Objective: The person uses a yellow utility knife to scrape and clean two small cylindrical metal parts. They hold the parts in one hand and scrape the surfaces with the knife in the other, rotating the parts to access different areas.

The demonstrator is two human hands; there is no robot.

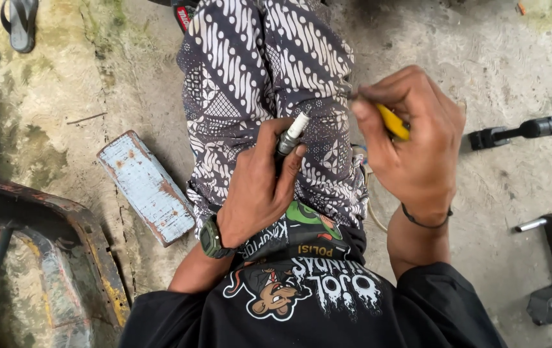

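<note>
Hands worked over the patterned trousers (269, 64): left hand (260, 187) gripped a spark plug (291, 134) upright above the lap; right hand (411, 145) pinched a yellow-handled tool (393, 121) beside it, apart. Black tool (517, 132) lay on concrete floor (501, 58).

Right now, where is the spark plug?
In the head view, the spark plug is near the centre, held upright in the left hand over the patterned trousers, just left of the right hand with its yellow-handled tool.

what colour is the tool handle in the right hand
Yellow; the handle shows in the right hand, head view.
</note>
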